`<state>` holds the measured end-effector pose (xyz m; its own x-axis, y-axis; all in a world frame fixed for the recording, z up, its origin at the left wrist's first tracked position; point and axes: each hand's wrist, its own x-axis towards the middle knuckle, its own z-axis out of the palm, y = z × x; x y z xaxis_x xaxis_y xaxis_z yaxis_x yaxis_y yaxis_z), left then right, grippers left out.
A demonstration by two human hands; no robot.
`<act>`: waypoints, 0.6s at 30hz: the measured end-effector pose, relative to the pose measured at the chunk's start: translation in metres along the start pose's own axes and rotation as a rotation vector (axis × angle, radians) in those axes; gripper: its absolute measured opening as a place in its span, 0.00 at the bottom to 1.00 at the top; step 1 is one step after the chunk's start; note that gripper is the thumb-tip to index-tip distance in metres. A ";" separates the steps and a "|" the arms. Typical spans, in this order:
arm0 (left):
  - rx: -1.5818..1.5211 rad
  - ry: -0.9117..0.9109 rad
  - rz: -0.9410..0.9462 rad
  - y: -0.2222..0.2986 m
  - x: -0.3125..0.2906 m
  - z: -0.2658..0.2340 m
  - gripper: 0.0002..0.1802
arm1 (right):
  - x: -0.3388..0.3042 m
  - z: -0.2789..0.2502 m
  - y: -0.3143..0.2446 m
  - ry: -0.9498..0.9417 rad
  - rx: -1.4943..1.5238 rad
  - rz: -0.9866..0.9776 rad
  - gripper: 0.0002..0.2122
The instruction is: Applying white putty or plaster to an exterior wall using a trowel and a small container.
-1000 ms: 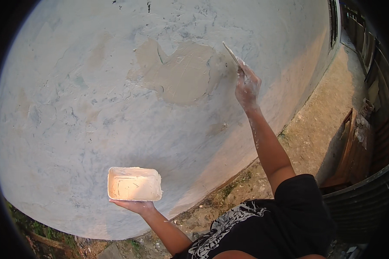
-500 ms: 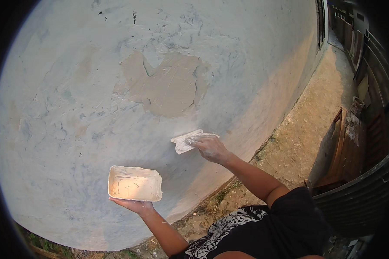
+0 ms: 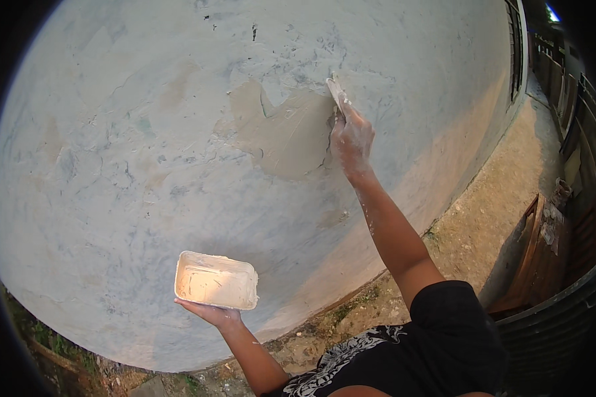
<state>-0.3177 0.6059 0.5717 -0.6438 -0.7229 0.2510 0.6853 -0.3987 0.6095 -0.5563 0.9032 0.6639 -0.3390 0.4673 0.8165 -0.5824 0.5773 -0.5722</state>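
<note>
My left hand (image 3: 213,313) holds a pale rectangular plastic tub (image 3: 216,282) from beneath, its mouth tilted into view and its inside smeared with cream-coloured putty. My right arm reaches up the wall (image 3: 146,218). In my right hand (image 3: 354,137), which is dusted white, is a putty-coated scraper (image 3: 336,91), seen nearly edge-on. The scraper is at the upper right edge of a smooth beige patch (image 3: 288,135) with ragged borders. Whether its blade touches the wall cannot be told.
The wall has scuffs, thin cracks and flaked spots. A strip of bare ground (image 3: 493,162) runs along its foot. On the right stand a brown wooden piece (image 3: 540,255) and a dark corrugated sheet (image 3: 556,298). A barred window (image 3: 515,46) is at the upper right.
My right hand has moved up from below the beige patch to its upper right edge, turning the scraper edge-on. The tub stays in my left hand. The view has shifted slightly left.
</note>
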 end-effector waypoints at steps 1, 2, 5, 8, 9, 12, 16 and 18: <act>0.000 0.004 0.006 0.000 0.001 0.001 0.44 | -0.016 0.006 -0.011 -0.085 -0.005 -0.061 0.17; -0.002 0.008 0.009 0.001 0.001 0.003 0.44 | -0.038 0.011 -0.022 -0.169 -0.013 -0.120 0.18; 0.006 0.018 0.026 0.010 0.002 -0.002 0.44 | -0.105 0.015 -0.066 -0.249 0.034 -0.559 0.19; 0.043 0.055 0.083 0.020 0.004 0.000 0.44 | -0.143 -0.002 -0.077 -0.460 0.113 -0.559 0.19; 0.076 0.102 0.126 0.024 0.003 0.001 0.44 | -0.145 -0.009 -0.076 -0.567 0.155 -0.508 0.19; 0.063 0.087 0.139 0.036 0.001 -0.012 0.45 | -0.108 -0.021 -0.058 -0.397 0.135 -0.307 0.18; 0.088 0.103 0.137 0.033 0.000 -0.018 0.45 | -0.055 -0.015 -0.005 -0.042 -0.027 -0.142 0.17; 0.077 0.118 0.107 0.030 0.001 -0.018 0.45 | -0.059 -0.009 0.005 -0.080 -0.037 -0.154 0.17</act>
<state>-0.2915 0.5830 0.5766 -0.5208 -0.8221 0.2301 0.7168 -0.2748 0.6408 -0.5326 0.8840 0.6122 -0.3061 0.3175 0.8975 -0.6053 0.6628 -0.4409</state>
